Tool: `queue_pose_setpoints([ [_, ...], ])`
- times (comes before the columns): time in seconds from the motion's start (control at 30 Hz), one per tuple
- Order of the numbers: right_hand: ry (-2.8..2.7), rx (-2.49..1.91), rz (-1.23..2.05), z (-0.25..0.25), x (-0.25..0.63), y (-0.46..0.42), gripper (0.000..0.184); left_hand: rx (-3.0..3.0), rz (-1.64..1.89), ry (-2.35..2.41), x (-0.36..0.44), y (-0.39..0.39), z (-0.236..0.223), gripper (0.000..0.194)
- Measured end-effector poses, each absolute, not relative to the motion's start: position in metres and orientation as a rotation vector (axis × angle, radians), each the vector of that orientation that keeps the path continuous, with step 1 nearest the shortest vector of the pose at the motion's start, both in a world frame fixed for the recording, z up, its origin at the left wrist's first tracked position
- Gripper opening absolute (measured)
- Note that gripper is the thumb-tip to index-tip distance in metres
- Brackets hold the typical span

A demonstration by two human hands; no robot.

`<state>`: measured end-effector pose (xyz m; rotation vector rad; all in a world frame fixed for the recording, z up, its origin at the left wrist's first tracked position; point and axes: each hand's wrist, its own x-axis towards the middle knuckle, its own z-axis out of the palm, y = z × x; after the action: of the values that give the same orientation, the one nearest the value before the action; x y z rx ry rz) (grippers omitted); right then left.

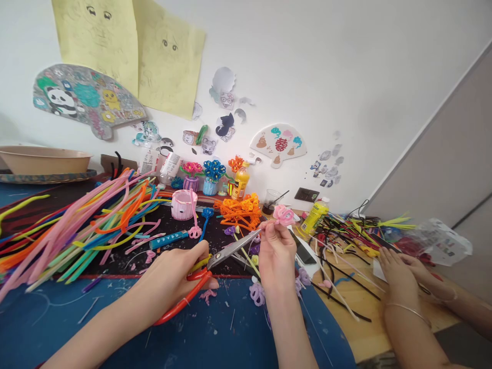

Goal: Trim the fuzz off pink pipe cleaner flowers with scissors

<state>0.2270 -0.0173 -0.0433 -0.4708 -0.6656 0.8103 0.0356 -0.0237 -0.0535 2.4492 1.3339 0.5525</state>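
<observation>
My left hand (pixel 175 277) is closed round the red handles of a pair of scissors (pixel 226 251), whose grey blades point up and right. My right hand (pixel 274 246) pinches the stem of a pink pipe-cleaner flower (pixel 283 214) held upright just past the blade tips. The blades reach to the flower's stem below its head. Small pink and purple pipe-cleaner pieces (pixel 257 293) lie on the blue table cover beneath my hands.
A big heap of coloured pipe cleaners (pixel 77 225) lies at left. An orange pipe-cleaner bundle (pixel 240 210), a pink cup (pixel 183 204), flower pots (pixel 211 177) and bottles stand behind. At right, another person's hands (pixel 400 269) work among dark pipe cleaners on the wooden table (pixel 361 333).
</observation>
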Motion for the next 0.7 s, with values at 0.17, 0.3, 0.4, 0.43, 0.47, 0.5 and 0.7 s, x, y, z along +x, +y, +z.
queue_pose_setpoints([
  [0.17, -0.694, -0.478, 0.787, -0.0443, 0.227, -0.0174, 0.02, 2.45, 0.587, 1.304, 0.0342, -0.024, -0.0547, 0.032],
  [0.3, -0.696, -0.472, 0.791, -0.044, 0.2269, -0.0175, 0.019, 2.41, 0.597, 1.299, 0.035, -0.0259, -0.0537, 0.032],
  [0.4, -0.679, -0.47, 0.801, -0.0439, 0.2271, -0.0168, 0.02, 2.308, 0.588, 1.268, 0.0356, -0.0275, -0.0551, 0.024],
  [0.43, -0.672, -0.469, 0.801, -0.0439, 0.2271, -0.0165, 0.02, 2.276, 0.604, 1.261, 0.0357, -0.0278, -0.0558, 0.022],
  [0.47, -0.668, -0.468, 0.803, -0.0439, 0.2271, -0.0163, 0.02, 2.249, 0.64, 1.259, 0.0357, -0.0279, -0.0564, 0.022],
  [0.5, -0.667, -0.47, 0.807, -0.0439, 0.2269, -0.0161, 0.019, 2.221, 0.697, 1.261, 0.0356, -0.0278, -0.0567, 0.024],
  [0.7, -0.733, -0.503, 0.937, -0.0443, 0.2201, -0.0179, 0.017, 1.835, 1.127, 1.197, 0.0343, -0.0289, -0.0481, 0.031],
])
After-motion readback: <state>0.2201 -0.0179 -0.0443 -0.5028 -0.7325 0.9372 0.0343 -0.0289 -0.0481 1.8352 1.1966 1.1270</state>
